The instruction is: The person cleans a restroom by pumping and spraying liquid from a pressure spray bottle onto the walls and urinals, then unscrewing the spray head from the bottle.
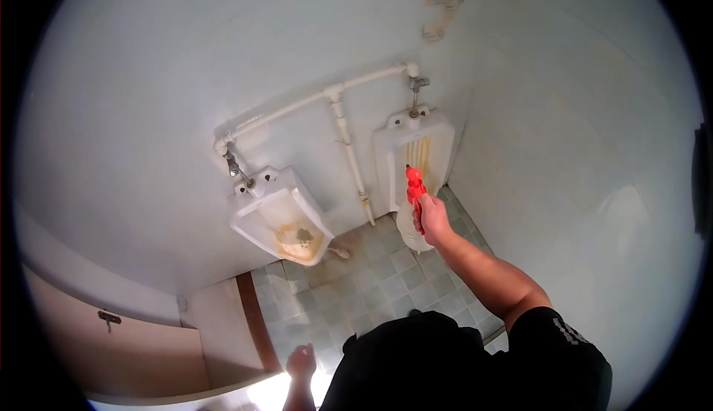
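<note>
My right hand (433,221) is wrapped round a spray bottle with a red trigger head (414,178). Below the fingers, a pale rounded shape (411,231) looks like the bottle's body, partly covered by the hand. The nozzle points at the right urinal (386,160), whose inner back wall carries yellow-brown streaks. My left hand (301,361) hangs low beside my body, its fingers curled and nothing visible in them.
A second urinal (256,209), with brown stains and a dark drain patch, hangs to the left. White pipes (345,132) run along the wall above and between them. At lower left stands a partition with a latch (109,318). Tiles (371,285) cover the floor.
</note>
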Tool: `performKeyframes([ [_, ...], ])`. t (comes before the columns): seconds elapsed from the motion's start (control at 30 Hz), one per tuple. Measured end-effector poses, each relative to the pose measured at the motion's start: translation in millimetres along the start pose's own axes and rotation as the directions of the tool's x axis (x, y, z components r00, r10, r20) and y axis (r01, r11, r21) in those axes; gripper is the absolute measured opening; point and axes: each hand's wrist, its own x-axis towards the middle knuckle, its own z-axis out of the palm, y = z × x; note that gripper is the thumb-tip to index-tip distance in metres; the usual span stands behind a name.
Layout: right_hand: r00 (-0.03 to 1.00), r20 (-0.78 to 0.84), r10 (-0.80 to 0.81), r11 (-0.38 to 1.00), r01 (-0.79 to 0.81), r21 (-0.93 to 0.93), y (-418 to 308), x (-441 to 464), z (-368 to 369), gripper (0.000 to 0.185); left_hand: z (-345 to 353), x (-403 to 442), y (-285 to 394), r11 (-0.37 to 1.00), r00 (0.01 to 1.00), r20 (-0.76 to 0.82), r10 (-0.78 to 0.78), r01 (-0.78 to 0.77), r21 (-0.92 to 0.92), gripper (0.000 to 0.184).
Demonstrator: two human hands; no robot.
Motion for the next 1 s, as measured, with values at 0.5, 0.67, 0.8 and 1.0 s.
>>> performKeyframes([
  [0.5, 0.948, -0.317, -0.027, 0.983, 0.082, 0.162, -77.8, 65.3, -74.8, 0.026, 122.4, -26.4, -131.3, 0.924, 0.919, 0.336, 0.208, -0.297, 0.24, 0.012],
  [0.67, 0.998, -0.054, 0.03, 0.962, -0.044, -0.27, -97.8, 73.2, -83.6, 0.027, 114.3, -9.7, -88.3, 0.997, 0.947, 0.318, 0.041, -0.06, 0.052, 0.024],
  [0.8, 0.963, -0.257, 0.079, 0.997, -0.073, 0.035, -112.8, 89.2, -95.6, 0.029, 97.6, -11.5, -54.9, 0.937, 0.958, 0.244, -0.152, 0.218, -0.273, 0.041],
  [1.0, 0.993, -0.065, 0.103, 0.967, -0.115, -0.229, -117.4, 90.3, -88.2, 0.031, 107.8, -16.3, -68.1, 0.944, 0.943, 0.3, -0.143, 0.221, -0.244, 0.042],
])
